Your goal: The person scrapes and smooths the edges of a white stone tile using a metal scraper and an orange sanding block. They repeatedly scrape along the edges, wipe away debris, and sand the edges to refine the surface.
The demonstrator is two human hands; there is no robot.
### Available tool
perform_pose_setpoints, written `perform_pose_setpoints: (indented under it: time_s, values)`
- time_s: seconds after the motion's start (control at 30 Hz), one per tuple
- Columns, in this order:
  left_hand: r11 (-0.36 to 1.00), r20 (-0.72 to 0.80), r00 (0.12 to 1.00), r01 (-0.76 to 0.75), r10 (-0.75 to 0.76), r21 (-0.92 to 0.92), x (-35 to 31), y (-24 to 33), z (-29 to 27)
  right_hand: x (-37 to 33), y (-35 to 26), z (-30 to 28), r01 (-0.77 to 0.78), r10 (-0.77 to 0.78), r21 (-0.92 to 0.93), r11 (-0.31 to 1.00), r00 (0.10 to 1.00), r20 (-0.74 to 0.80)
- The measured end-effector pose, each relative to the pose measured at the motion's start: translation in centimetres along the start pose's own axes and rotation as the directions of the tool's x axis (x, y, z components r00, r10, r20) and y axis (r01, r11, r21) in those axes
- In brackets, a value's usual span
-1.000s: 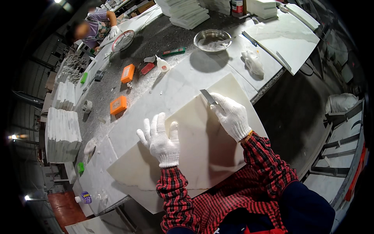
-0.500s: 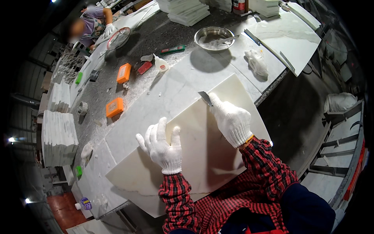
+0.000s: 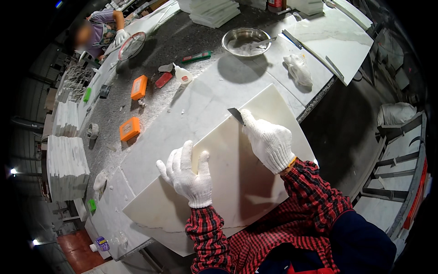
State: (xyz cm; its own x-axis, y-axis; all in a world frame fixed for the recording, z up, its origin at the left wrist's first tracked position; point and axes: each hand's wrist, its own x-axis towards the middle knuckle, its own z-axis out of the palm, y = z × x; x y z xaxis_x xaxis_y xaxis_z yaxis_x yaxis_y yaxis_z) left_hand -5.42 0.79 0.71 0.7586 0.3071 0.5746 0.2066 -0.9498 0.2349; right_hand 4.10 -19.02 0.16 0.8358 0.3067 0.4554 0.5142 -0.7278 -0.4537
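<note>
A white marble slab (image 3: pixel 223 192) with a brownish vein lies in front of me over the worktop, close to my body. My gloved right hand (image 3: pixel 269 141) is closed on a putty knife, its dark flat blade (image 3: pixel 236 115) at the slab's far edge; the glove hides the handle. Across that same edge, farther left, rests my gloved left hand (image 3: pixel 187 173). Its fingers are spread beyond the edge and its thumb lies over the slab's face. Past the slab, a white squeeze bottle (image 3: pixel 182 74) and a steel bowl (image 3: pixel 245 42) with whitish paste and a tool stand on the worktop.
Orange boxes (image 3: pixel 130 129), a red block (image 3: pixel 163 80) and a crumpled white glove or cloth (image 3: pixel 299 69) lie around. Stacked tiles (image 3: pixel 67 164) stand at left. A person (image 3: pixel 102 32) works at the far left. Beyond the worktop's right edge is a metal rack (image 3: pixel 392 178).
The view has shifted slightly, so the surroundings sit a little farther left. The putty knife stays at the slab's far edge, and both hands keep nearly the same places on the slab.
</note>
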Motion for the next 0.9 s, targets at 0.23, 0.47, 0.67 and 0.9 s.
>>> perform_pose_setpoints:
  time_s: [0.23, 0.47, 0.67, 0.9]
  values:
    - [1.0, -0.01, 1.0, -0.005, 0.005, 0.001, -0.1, 0.1, 0.1, -0.6, 0.2, 0.0, 0.008, -0.008, 0.008, 1.0, 0.999, 0.04]
    - [1.0, -0.002, 1.0, -0.012, 0.012, 0.007, -0.3, -0.2, 0.1, -0.8, -0.2, -1.0, 0.121, -0.106, -0.09, 0.989, 0.982, 0.156]
    - [1.0, -0.059, 0.998, -0.009, 0.011, 0.029, -0.2, 0.3, 0.2, -2.8, 1.2, 0.2, 0.025, -0.035, 0.376, 0.926, 0.999, 0.02]
    - [0.775, 0.021, 0.839, -0.492, 0.544, -0.396, -3.5, 4.0, 0.5, -6.0, -0.1, -3.4, -0.539, 0.474, 0.769, 0.344, 0.806, 0.353]
